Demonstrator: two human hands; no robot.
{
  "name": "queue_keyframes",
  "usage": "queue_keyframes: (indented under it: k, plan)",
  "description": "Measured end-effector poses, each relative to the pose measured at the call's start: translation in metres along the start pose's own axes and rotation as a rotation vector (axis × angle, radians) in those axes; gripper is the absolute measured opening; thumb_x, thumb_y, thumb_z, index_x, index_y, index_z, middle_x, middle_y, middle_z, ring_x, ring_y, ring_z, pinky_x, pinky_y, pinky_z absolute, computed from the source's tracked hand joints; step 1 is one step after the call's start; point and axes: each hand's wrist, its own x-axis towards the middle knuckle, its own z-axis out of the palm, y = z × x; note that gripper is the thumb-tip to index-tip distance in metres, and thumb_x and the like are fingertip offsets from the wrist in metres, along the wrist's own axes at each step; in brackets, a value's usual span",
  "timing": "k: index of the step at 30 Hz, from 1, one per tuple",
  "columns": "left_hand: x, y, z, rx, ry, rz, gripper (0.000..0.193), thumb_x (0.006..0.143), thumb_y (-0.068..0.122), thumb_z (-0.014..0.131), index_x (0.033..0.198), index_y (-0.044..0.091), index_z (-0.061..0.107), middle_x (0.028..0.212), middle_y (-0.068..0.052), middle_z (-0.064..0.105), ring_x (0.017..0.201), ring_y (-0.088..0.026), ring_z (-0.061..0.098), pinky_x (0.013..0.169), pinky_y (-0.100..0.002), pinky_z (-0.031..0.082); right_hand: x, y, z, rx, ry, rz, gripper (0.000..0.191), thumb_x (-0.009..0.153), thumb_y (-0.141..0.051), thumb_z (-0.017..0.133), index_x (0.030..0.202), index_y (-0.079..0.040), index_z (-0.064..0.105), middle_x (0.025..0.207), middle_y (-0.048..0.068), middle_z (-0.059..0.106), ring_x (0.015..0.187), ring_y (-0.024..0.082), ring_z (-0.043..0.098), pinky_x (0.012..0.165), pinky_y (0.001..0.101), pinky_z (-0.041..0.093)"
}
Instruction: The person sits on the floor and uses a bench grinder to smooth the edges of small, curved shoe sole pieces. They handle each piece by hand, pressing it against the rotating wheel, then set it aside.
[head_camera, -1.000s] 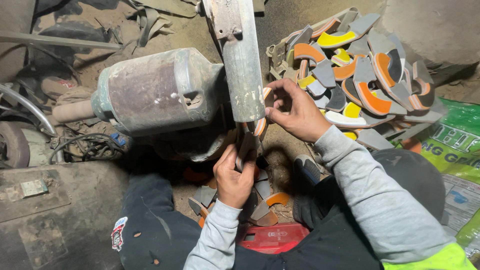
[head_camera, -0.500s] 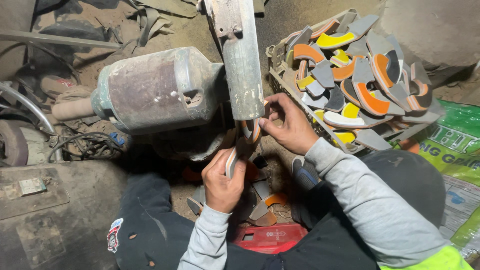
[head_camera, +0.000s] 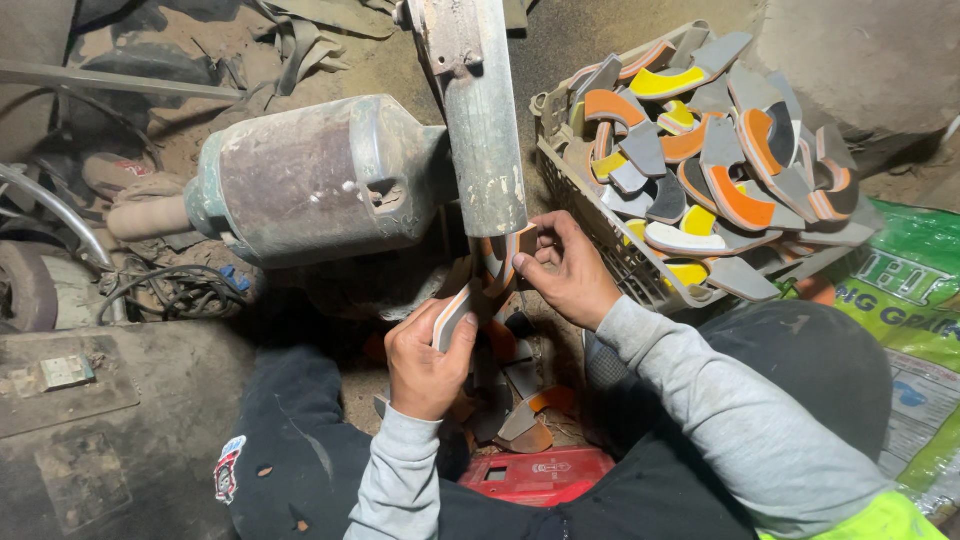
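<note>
Both grips, left hand (head_camera: 428, 360) and right hand (head_camera: 568, 272), were closed on one curved grey-and-orange sole piece (head_camera: 470, 292), its long axis running lower-left to upper-right under the metal column (head_camera: 478, 130), beside a plastic basket (head_camera: 640, 270) heaped with similar pieces (head_camera: 720, 140).

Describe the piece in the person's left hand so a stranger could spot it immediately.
Start at the big dusty motor and the metal arm beside it. Just below, the left hand grips a curved grey piece; unlike the basket's pieces, it is held upright.
</note>
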Motion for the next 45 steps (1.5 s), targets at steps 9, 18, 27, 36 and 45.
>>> queue_keyframes:
  k: [9,18,27,36,45]
  plan:
    - [0.002,-0.001,-0.002,-0.012,-0.011,-0.008,0.019,0.089,0.006,0.072,0.106,-0.001,0.074,0.086,-0.011,0.074,0.075,-0.018,0.074,0.071,-0.028,0.056,-0.002,-0.001,0.002,-0.056,0.019,0.024,0.046,0.092,-0.007,0.073,0.130,0.002,0.047,0.107,0.007,0.058,0.092,0.009,0.060,0.082,0.0238,0.055]
    - [-0.002,-0.010,-0.002,0.013,-0.035,-0.008,0.017,0.087,0.006,0.071,0.103,-0.001,0.074,0.083,-0.012,0.072,0.073,-0.022,0.073,0.069,-0.030,0.056,-0.001,0.023,-0.002,0.027,0.011,0.145,0.041,0.091,-0.007,0.071,0.123,0.001,0.048,0.104,0.007,0.063,0.089,0.009,0.066,0.078,0.0247,0.057]
    - [-0.043,0.029,-0.006,0.203,0.023,0.132,0.029,0.081,-0.001,0.073,0.110,0.001,0.071,0.105,-0.016,0.067,0.092,-0.033,0.070,0.080,-0.038,0.057,-0.026,-0.007,-0.020,0.080,-0.193,0.195,0.046,0.086,0.003,0.073,0.124,-0.001,0.048,0.116,0.013,0.065,0.111,0.017,0.068,0.093,0.0303,0.059]
    - [-0.101,0.080,-0.025,0.221,0.139,0.296,0.059,0.064,-0.011,0.073,0.120,0.006,0.073,0.119,-0.017,0.063,0.108,-0.034,0.065,0.092,-0.042,0.054,-0.094,-0.108,-0.014,0.049,-0.154,0.089,0.052,0.083,0.005,0.073,0.128,-0.004,0.050,0.124,0.007,0.057,0.117,0.015,0.064,0.095,0.0306,0.059]
    - [-0.111,0.072,-0.044,-0.531,0.085,-0.346,0.021,0.094,0.005,0.069,0.112,-0.004,0.075,0.092,-0.011,0.077,0.080,-0.018,0.068,0.072,-0.030,0.055,-0.129,-0.129,-0.022,0.019,-0.157,0.082,0.033,0.088,-0.014,0.080,0.113,-0.005,0.061,0.094,0.000,0.062,0.086,0.008,0.061,0.075,0.0251,0.054]
